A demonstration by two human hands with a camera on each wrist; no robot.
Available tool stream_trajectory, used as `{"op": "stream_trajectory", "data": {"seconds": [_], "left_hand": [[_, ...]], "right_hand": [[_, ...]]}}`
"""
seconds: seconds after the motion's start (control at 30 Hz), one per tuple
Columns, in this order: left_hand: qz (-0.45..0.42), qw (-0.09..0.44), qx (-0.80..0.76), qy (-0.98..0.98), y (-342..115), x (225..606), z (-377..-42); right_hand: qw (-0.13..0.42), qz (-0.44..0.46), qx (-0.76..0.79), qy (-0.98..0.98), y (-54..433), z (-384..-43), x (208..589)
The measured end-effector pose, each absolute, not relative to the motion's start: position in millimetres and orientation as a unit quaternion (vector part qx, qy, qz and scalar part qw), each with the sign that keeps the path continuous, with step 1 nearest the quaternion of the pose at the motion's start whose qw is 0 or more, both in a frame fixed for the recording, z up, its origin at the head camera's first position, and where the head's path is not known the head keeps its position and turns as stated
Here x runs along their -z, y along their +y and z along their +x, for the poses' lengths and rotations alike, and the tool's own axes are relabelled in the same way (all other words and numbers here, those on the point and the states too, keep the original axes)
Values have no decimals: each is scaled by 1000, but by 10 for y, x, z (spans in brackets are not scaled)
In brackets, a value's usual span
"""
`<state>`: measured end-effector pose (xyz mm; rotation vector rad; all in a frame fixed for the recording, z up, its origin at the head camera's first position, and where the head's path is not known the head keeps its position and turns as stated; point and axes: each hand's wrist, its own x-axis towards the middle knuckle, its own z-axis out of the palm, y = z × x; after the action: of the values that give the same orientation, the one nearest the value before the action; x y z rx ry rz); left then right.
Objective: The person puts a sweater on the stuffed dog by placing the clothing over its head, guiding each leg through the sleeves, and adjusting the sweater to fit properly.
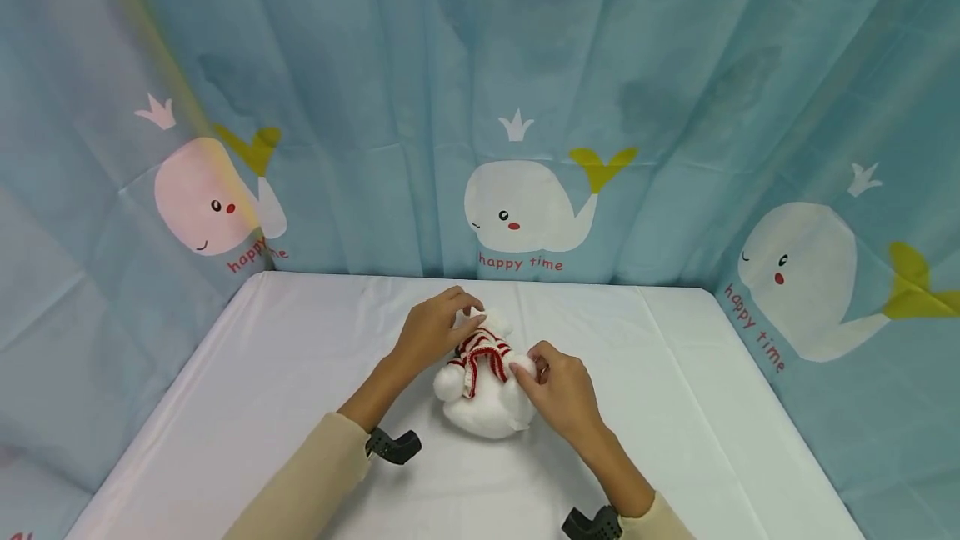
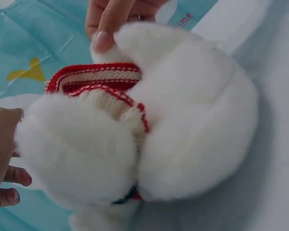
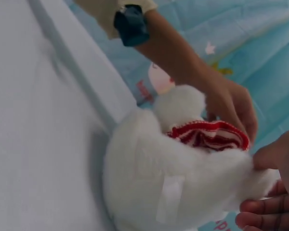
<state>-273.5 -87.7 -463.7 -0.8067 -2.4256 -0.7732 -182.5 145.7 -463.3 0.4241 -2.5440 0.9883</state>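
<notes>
A white plush toy (image 1: 480, 415) in a red-and-white striped knitted sweater (image 1: 486, 348) sits on the white table. At its far end, my left hand (image 1: 438, 327) curls thumb and fingers around the white fluffy top, by the sweater. My right hand (image 1: 562, 386) pinches a stubby paw (image 3: 253, 180) on the toy's right side between thumb and fingers. In the left wrist view, the toy's round white parts (image 2: 197, 106) fill the middle and hide part of my left fingers. A small white tag (image 3: 170, 198) shows on the fur in the right wrist view.
The table (image 1: 322, 332) is covered with a white cloth. Around its back and sides hangs a blue curtain (image 1: 360, 107) printed with whales. Black wrist devices (image 1: 395, 446) sit at both cuffs.
</notes>
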Motion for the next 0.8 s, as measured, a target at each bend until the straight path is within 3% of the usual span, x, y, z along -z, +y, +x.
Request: {"op": "stream_trajectory", "data": {"seconds": [0.2,0.3,0.47,0.6,0.8], "left_hand": [[-169,195,421,-869,-1100,4873,-2532],[-156,111,467,-863,-1244,5065,-2434],[-216,-26,549,-807,-1375,5322,-2218],[-225,-44,620,-750,-1273,5449,-2063],[-184,-18,670,-719,-1162,5514,-2003]], "right_hand": [[141,116,-412,-893,1555,-1882,4703],[100,94,-465,-875,1609,-1905,4736],[32,50,-549,-834,1650,-1940,4789],[0,30,-601,-799,1671,-1952,4833],[-50,69,-661,-745,1721,-2005,4982]]}}
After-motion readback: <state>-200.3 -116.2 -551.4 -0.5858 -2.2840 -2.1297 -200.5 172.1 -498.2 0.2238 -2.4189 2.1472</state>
